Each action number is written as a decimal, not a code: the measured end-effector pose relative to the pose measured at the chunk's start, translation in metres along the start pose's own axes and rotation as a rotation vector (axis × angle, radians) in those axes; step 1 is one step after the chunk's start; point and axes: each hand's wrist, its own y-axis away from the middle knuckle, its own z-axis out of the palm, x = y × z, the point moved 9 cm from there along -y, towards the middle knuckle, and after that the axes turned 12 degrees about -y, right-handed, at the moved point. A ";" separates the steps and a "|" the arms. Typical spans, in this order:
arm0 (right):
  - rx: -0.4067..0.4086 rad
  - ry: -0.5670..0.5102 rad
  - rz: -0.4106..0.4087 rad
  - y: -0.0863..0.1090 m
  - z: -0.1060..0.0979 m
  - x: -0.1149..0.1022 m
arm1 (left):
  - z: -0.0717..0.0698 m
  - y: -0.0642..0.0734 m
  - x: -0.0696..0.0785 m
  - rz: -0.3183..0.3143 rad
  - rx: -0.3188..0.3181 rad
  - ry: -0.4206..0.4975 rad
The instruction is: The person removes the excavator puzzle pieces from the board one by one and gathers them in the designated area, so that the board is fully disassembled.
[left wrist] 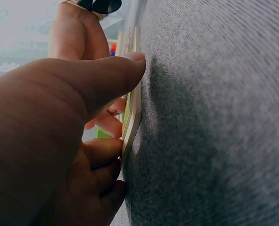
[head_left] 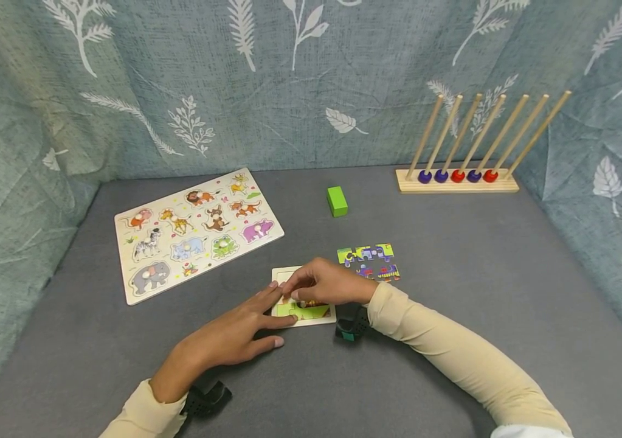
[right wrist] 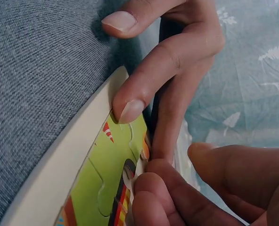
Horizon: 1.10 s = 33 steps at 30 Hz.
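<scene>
A small jigsaw puzzle in a pale wooden tray (head_left: 316,323) lies in front of me, green pieces filling its near side. My left hand (head_left: 239,331) rests along the tray's left edge with its fingers stretched out. One of its fingertips (right wrist: 130,110) presses on the green puzzle corner, steadying contact with the rim. From above, my right hand (head_left: 329,283) reaches over the tray, thumb and fingers bent down together at the puzzle surface. The fingertips (right wrist: 151,200) pinch a puzzle piece, mostly hidden behind them. Several loose puzzle pieces (head_left: 366,253) lie just beyond the right hand.
An animal peg puzzle board (head_left: 179,283) lies at the back left. A green block (head_left: 337,202) stands behind the tray. At the back right is a wooden bead stand (head_left: 458,187) with tall rods and blue and red beads. A patterned curtain (head_left: 283,109) hangs behind the table.
</scene>
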 end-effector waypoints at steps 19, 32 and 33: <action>0.011 -0.067 -0.041 -0.002 0.001 -0.004 | 0.001 0.000 -0.002 -0.019 -0.020 0.033; 0.000 -0.110 -0.003 -0.004 0.006 0.003 | 0.002 0.001 -0.001 0.000 -0.044 0.029; -0.005 -0.096 0.001 -0.004 0.006 0.003 | 0.002 0.001 -0.001 0.001 -0.045 0.030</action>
